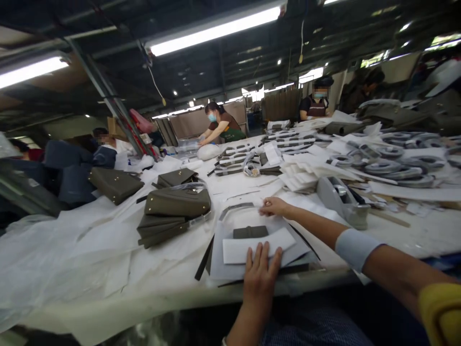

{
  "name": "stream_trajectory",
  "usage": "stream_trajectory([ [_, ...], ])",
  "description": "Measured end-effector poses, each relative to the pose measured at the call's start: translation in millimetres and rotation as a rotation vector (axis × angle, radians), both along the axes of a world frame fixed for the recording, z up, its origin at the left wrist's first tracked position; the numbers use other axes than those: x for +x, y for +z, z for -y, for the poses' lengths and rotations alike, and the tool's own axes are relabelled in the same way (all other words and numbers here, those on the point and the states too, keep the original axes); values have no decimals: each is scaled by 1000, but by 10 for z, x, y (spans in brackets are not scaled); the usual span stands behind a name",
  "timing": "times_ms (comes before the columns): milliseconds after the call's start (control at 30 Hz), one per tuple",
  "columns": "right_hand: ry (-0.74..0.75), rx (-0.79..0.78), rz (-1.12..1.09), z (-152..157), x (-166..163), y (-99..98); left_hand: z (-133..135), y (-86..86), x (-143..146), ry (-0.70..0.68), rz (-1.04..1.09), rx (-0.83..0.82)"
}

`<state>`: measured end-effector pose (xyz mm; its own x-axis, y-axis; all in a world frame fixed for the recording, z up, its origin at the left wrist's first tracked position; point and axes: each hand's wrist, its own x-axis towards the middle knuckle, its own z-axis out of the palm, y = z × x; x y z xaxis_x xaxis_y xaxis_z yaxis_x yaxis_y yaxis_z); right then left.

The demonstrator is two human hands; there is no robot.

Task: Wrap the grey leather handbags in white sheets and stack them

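My left hand (260, 274) lies flat, fingers stretched out, on a white paper wrap (252, 250) folded round an olive-grey leather piece (250, 232) at the near edge of the table. My right hand (274, 207) reaches across to the far side of that bundle, its fingers curled and pressing the white sheet down; what they pinch, if anything, is hidden. A white band (355, 247) sits on my right forearm. A clear-wrapped handle (236, 209) arcs just beyond the bundle.
A stack of olive-grey handbags (173, 211) stands to the left on white tissue. A tape dispenser (342, 199) sits at the right, with coiled straps (389, 166) and paper piles beyond. Other people work along the table's far side (219, 126).
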<state>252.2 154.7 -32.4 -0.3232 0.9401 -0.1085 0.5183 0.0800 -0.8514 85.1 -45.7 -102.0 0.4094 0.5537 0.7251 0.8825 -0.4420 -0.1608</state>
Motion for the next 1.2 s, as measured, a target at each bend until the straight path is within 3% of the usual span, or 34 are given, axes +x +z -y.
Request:
stream_trajectory([
  [200,74,71,-273,340,249,227,-20,39,-2,30,-47,-100],
  [367,241,295,-84,760,427,269,-85,122,-20,38,-59,-159],
  [533,444,620,144,1151,556,114,-134,137,-20,29,-59,-190],
  [767,449,999,310,1468,643,-234,-131,144,-4,33,-8,-289],
  [967,414,1033,243,1569,692,-335,-110,242,20,38,5,-331],
  [1100,492,931,195,1590,745,-59,-119,208,16,16,-64,-309],
  [1200,383,918,159,1424,639,201,-128,168,13,29,-74,-273],
])
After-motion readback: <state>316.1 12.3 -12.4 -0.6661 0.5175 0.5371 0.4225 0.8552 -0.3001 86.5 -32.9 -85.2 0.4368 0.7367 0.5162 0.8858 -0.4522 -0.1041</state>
